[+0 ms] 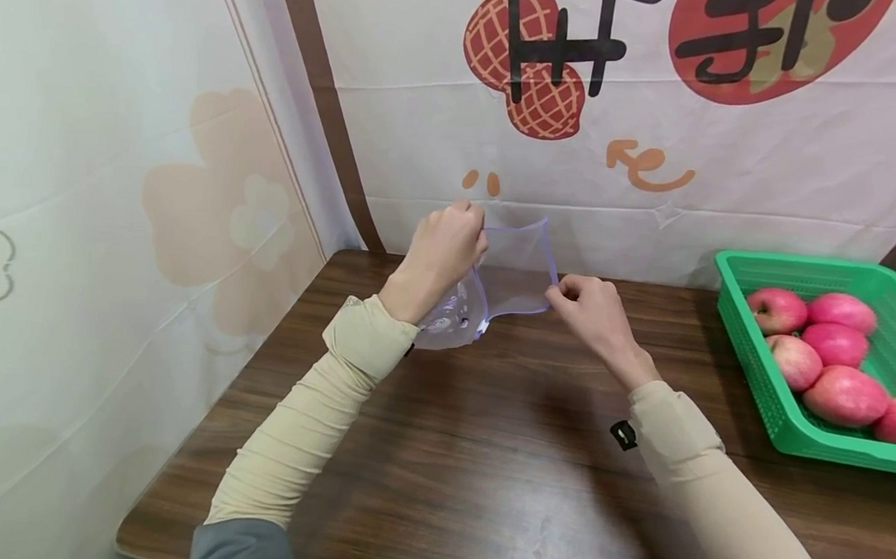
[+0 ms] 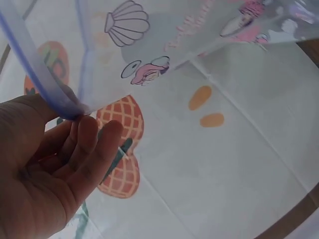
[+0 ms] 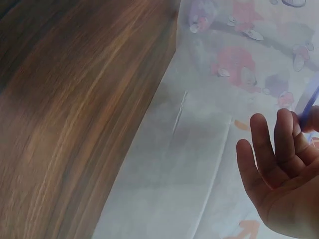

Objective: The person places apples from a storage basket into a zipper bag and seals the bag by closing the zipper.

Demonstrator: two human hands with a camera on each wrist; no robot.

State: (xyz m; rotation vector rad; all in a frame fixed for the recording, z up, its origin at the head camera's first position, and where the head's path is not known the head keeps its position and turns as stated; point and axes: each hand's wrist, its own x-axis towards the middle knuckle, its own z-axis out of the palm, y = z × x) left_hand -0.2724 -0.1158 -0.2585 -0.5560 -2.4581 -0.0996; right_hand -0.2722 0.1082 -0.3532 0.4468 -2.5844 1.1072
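Between both hands hangs a clear plastic zip bag [image 1: 512,270] with a purple-blue edge, spread above the back of the table. Pink cartoon figures and a shell [image 2: 128,24] are printed on it. My left hand [image 1: 447,246] pinches one end of its edge between thumb and fingers; the left wrist view shows the purple strip [image 2: 37,74] bent at the fingertips. My right hand [image 1: 597,315] pinches the opposite end with thumb and index finger, the other fingers [image 3: 264,147] loosely spread. A small white slider [image 1: 483,326] shows on the bag's lower edge.
A green plastic basket [image 1: 780,411] with several red apples [image 1: 847,395] stands on the right of the brown wooden table [image 1: 486,448]. Printed cloth walls [image 1: 631,212] rise behind the table and along its left side.
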